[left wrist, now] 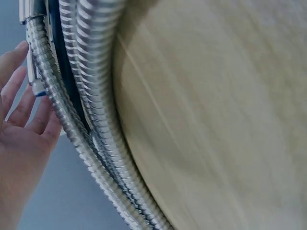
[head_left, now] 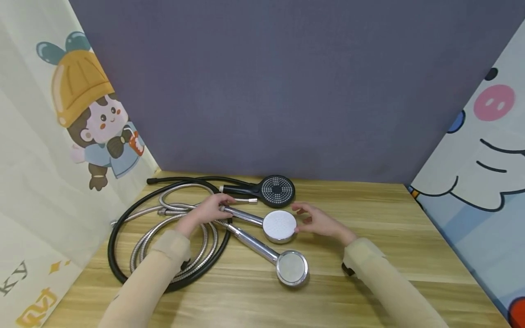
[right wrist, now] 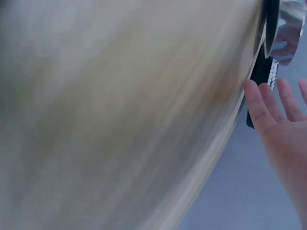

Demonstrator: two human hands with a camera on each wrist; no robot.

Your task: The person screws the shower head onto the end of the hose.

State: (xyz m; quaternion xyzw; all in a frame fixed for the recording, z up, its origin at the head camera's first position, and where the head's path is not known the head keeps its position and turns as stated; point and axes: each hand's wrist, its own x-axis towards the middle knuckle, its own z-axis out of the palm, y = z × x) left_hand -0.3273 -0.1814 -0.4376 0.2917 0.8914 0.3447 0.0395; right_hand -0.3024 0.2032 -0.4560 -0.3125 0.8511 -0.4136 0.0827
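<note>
A shower head with a white face and chrome handle (head_left: 246, 216) lies between my two hands in the head view. At its handle end is my left hand (head_left: 209, 209), fingertips right at the tip, fingers loosely extended in the left wrist view. My right hand (head_left: 317, 222) spreads its fingers beside the white face (head_left: 280, 224), thumb close to the rim. Closer to me lies a second, all-chrome shower head (head_left: 291, 268), its handle meeting a metal hose. Behind, a black shower head (head_left: 277, 191) lies with its face up.
Left on the wooden table (head_left: 369, 273) lie coiled silver metal hoses (head_left: 139, 248) and a black hose (head_left: 111, 246) looped around them. One metal hose end (head_left: 252, 200) points right below the black shower head. A grey panel (head_left: 279, 91) rises behind; printed curtains hang at both sides.
</note>
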